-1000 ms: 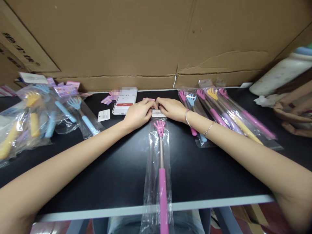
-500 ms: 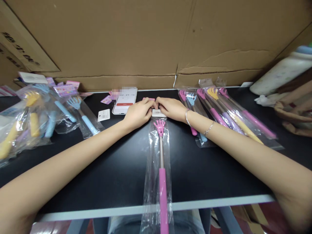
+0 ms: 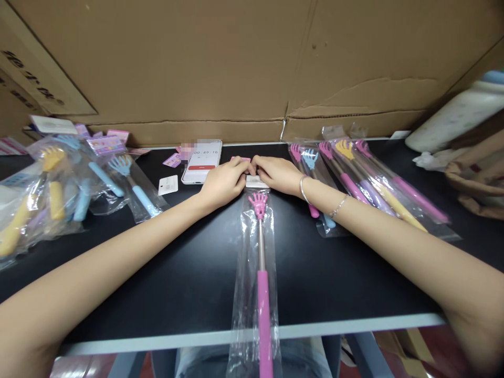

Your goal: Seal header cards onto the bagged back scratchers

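A pink back scratcher (image 3: 262,310) with a hand-shaped head lies in a clear plastic bag (image 3: 246,283), its handle reaching over the table's front edge. At the bag's far end is a small folded card (image 3: 255,182), pink on its far side and white with a label on its near side. My left hand (image 3: 224,181) has its fingers bent and closed on the card's left part. From the other side, my right hand (image 3: 277,174) holds the card with curled fingers. My fingertips meet over the card and partly hide it.
Bagged back scratchers lie in a pile at left (image 3: 51,205) and in a row at right (image 3: 378,191). A phone (image 3: 202,160) showing a timer and a white tag (image 3: 168,185) lie left of my hands. A bottle (image 3: 452,115) leans at far right; cardboard (image 3: 236,68) stands behind.
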Tool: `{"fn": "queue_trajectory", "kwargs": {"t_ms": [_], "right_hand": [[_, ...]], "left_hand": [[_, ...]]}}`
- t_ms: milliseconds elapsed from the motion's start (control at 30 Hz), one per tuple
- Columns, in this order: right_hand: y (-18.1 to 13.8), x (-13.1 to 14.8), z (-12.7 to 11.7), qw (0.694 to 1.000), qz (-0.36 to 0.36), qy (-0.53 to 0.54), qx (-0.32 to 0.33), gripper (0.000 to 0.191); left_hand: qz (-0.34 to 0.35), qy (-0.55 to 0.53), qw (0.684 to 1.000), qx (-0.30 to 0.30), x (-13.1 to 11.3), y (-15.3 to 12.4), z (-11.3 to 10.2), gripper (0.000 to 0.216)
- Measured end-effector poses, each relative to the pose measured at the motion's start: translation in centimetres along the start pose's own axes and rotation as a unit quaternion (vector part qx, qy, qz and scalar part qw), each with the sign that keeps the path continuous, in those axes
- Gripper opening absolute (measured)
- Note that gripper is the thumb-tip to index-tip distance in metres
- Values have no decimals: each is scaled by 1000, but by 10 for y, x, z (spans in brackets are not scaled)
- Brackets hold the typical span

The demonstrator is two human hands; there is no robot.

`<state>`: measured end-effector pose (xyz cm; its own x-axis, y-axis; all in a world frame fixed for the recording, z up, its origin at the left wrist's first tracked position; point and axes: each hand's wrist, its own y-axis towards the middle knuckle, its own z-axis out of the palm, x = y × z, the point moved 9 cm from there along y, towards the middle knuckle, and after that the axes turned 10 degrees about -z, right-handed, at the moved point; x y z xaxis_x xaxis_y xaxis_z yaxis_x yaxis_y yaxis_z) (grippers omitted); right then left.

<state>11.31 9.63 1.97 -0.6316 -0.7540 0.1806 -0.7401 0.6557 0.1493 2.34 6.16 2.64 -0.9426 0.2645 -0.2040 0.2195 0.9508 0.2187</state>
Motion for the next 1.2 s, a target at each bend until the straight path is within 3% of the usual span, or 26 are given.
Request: {"fn": "queue_trajectory", "kwargs": {"t_ms": [1200], "right_hand": [[0, -1, 0, 1000, 6, -2, 6, 25]], "left_hand": [[8, -8, 1000, -9, -1, 0, -2, 32]]}}
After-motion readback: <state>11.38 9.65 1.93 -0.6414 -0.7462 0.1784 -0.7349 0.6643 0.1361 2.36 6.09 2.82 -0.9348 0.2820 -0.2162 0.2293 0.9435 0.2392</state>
